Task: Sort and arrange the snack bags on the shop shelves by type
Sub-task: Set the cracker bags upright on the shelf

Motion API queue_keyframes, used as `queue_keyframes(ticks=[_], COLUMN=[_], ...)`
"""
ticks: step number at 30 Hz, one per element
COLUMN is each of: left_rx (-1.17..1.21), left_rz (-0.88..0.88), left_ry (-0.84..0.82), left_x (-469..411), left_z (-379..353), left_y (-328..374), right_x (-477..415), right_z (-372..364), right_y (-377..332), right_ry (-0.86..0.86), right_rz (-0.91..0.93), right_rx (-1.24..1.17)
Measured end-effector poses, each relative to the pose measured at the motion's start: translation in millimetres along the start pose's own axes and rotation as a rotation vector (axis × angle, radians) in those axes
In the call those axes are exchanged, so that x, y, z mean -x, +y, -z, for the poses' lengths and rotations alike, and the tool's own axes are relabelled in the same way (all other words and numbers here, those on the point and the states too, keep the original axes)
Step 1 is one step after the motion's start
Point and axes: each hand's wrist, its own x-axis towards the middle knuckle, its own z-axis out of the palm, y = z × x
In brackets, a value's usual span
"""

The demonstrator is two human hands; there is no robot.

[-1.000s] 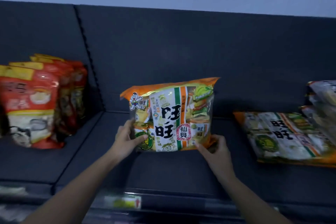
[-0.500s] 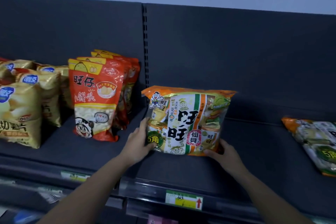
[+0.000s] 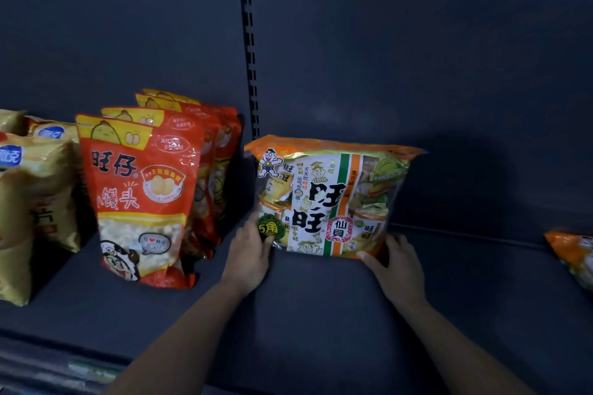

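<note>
"旺旺" orange bag (image 3: 327, 199), "旺仔" red bag (image 3: 141, 196)

Glossy plastic packs, matt dark shelving.
The orange rice-cracker bag (image 3: 330, 196) at centre is shiny, partly clear, crinkled film; the red pouches (image 3: 141, 196) at left gleam; the gold bags (image 3: 35, 202) at far left look foil-like. The shelf (image 3: 321, 314) and back panel (image 3: 417, 74) look smooth and matt.

Shop: shelf (image 3: 321, 314) of snack bags (image 3: 141, 196)

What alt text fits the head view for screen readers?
Left hand and right hand hold an orange rice-cracker bag upright by its lower corners on a dark shelf. Red snack bags stand in a row to its left, gold bags beyond; another orange bag at the right edge.
</note>
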Motion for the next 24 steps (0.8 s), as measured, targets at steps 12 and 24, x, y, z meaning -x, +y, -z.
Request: queue_keyframes(ticks=[12,24], left_rx=[-0.091,0.038], left_rz=[-0.018,-0.038], left_ry=[-0.004,0.046], left_x=[-31.7,-25.8], left_z=[-9.3,-2.0], left_y=[-5.6,-2.9], right_x=[-24.1,14.5], right_z=[-7.4,-3.5], right_y=[-2.3,-12.9], right_ry=[0.045,0.119], right_rz=[0.018,-0.17], right_rx=[0.029,-0.051])
